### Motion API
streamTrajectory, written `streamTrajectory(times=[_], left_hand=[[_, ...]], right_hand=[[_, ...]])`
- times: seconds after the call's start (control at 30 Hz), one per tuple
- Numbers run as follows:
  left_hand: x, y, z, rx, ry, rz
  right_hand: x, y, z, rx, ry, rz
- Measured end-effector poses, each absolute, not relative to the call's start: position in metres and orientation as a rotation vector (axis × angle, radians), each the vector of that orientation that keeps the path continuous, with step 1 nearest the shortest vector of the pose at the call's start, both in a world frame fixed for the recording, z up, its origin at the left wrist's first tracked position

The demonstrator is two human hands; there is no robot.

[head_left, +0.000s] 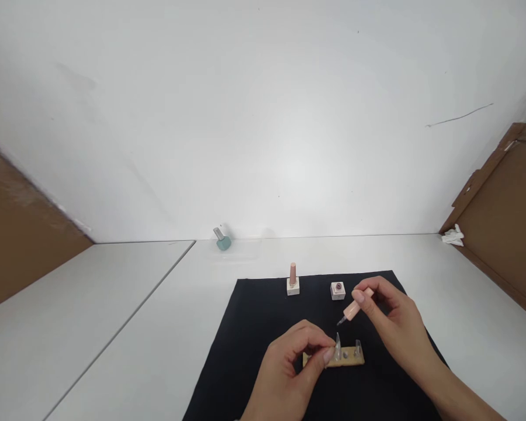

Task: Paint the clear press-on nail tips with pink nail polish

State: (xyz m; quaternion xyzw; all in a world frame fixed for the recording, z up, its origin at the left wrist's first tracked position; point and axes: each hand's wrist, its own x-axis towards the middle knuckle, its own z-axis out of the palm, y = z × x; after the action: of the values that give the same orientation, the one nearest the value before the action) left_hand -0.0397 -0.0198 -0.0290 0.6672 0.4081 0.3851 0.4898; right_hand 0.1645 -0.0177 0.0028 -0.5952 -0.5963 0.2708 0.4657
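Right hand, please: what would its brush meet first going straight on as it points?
Probably the clear nail tip on the wooden holder the left hand holds; depth to the brush is unclear.

Black mat [263,327] on white table [127,327]. Tan wooden holder [348,358] with clear nail tips [338,345]. Pale pink brush cap [355,309], dark bristle end. Pink-capped bottle [293,282] on white base; open white bottle [338,290], dark pink inside. Teal bottle [222,240], grey cap. Brown cardboard sides [499,228], white wall [263,117].
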Motion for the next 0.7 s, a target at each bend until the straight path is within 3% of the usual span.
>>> streamTrajectory(times=[0.27,0.47,0.7], left_hand=[[-0.039,-0.019,-0.031,1.562,0.971,0.950],[-0.042,-0.015,-0.034,1.204,1.025,0.958],[-0.040,-0.016,-0.027,1.075,1.078,1.069]], right_hand=[[0.165,-0.020,0.006,-1.433,-1.552,0.681],[0.167,-0.021,0.009,-1.468,-1.462,0.405],[0.162,-0.034,0.004,-1.083,-1.958,0.027]])
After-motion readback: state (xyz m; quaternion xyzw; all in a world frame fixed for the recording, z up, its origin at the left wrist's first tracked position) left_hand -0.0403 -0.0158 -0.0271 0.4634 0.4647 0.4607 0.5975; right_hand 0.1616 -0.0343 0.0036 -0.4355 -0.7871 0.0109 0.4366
